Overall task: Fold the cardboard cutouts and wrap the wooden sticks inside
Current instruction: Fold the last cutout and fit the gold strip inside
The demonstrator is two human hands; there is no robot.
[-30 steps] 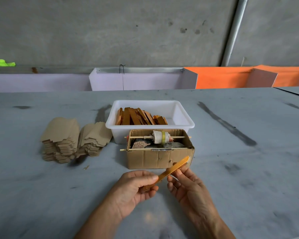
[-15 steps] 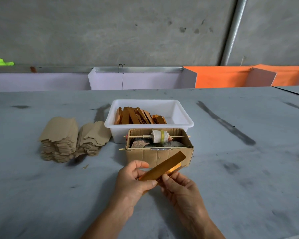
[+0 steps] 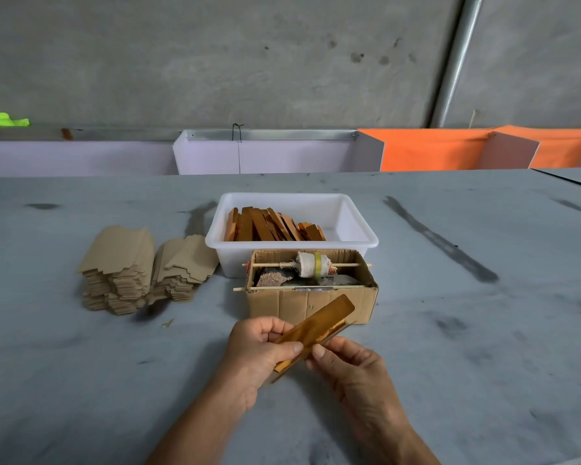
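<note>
Hands are held close together above the near part of the grey table (image 3: 450, 380), both clamped on one wooden stick (image 3: 319, 325) with a glossy golden face. The stick is pinched at its lower end by the left hand (image 3: 259, 350), thumb on top, and at its near edge by the fingertips of the right hand (image 3: 346, 364). It is tilted up to the right, in front of a small cardboard box (image 3: 302, 302) in which a spool (image 3: 311, 264) is mounted on a thin rod. More sticks (image 3: 272, 226) are piled in a white tub (image 3: 356, 226) just behind. Two stacks of cardboard cutouts (image 3: 141, 266) are set to the left.
</note>
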